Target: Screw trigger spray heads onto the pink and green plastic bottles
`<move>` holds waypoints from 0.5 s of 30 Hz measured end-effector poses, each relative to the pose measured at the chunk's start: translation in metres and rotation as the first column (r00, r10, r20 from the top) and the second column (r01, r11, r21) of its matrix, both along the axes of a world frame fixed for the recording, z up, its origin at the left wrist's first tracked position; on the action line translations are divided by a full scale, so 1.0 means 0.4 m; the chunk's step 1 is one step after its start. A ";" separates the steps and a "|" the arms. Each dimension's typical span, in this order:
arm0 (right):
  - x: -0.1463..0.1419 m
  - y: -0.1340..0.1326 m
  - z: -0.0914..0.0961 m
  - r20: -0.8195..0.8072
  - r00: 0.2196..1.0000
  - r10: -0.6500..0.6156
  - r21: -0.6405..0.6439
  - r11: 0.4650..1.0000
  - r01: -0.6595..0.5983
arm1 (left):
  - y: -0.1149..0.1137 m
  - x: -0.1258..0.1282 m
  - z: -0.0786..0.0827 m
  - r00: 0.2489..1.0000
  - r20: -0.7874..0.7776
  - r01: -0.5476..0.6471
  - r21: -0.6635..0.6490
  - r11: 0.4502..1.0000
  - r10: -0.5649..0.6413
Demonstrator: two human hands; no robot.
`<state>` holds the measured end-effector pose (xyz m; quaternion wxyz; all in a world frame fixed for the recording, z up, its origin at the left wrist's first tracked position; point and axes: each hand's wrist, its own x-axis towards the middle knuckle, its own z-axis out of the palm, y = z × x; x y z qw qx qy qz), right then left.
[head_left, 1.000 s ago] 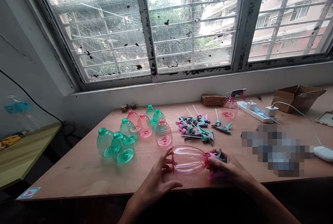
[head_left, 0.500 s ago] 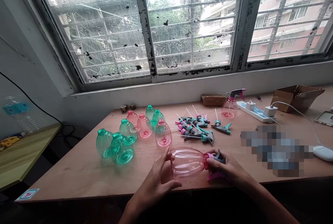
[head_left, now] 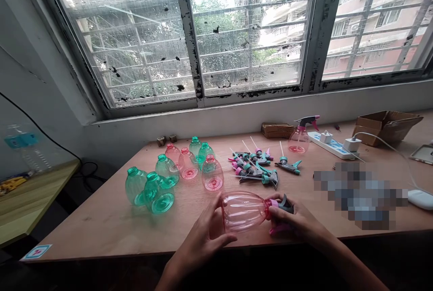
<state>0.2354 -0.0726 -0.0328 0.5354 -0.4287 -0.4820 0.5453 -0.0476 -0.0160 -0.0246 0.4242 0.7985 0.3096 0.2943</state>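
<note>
A clear pink spray bottle [head_left: 244,211] lies sideways near the table's front edge, its base to the left. My left hand [head_left: 209,228] cups that base, thumb along the near side and fingers round the far side. My right hand [head_left: 292,216] grips the neck end, thumb on the pink collar [head_left: 272,207] of the grey and pink trigger sprayer [head_left: 286,204]. The collar sits against the bottle's neck; part of the sprayer is hidden by my fingers. Beyond lies a pile of loose trigger sprayers [head_left: 253,167], with an open pink bottle [head_left: 213,176] to its left.
Several green bottles [head_left: 158,196] and other pink bottles [head_left: 188,167] stand at left. A fitted spray bottle [head_left: 299,142], a power strip [head_left: 329,145] and an open cardboard box [head_left: 385,126] are at the back right. A white charging cable crosses the right side, near a blurred patch.
</note>
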 end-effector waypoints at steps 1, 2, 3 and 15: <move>0.000 0.000 0.001 0.004 1.000 -0.004 0.000 1.000 0.004 | 0.000 0.000 0.001 1.000 0.002 -0.003 0.011 1.000 0.003; 0.000 0.001 0.001 0.006 1.000 -0.010 0.000 1.000 0.010 | 0.000 0.001 0.000 1.000 0.007 -0.006 0.027 1.000 0.006; 0.001 0.001 0.001 0.008 1.000 -0.015 0.000 1.000 0.015 | 0.002 0.000 -0.003 1.000 0.011 -0.006 0.043 0.999 0.006; 0.002 0.006 -0.012 -0.054 0.998 -0.021 -0.038 0.999 0.019 | 0.000 -0.003 -0.006 0.999 -0.037 -0.001 0.039 0.999 0.002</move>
